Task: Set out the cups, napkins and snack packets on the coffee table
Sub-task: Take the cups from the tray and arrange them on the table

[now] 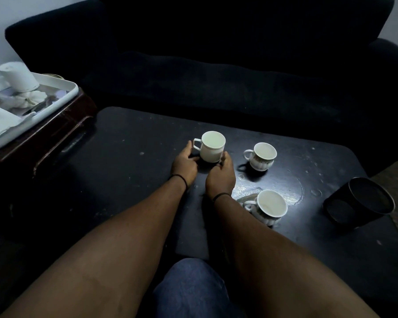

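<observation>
We've got the plain white cup (213,146) upright near the middle of the dark coffee table (129,157), handle pointing left. Left hand (184,165) and right hand (221,177) cradle its base from either side, fingers curled loosely; how firmly they grip, we can't tell. Two ribbed cups (262,156) (268,206) stand to the right, a black bin (363,200) beyond. Far left, a white tray (62,92) holds napkins (0,122).
</observation>
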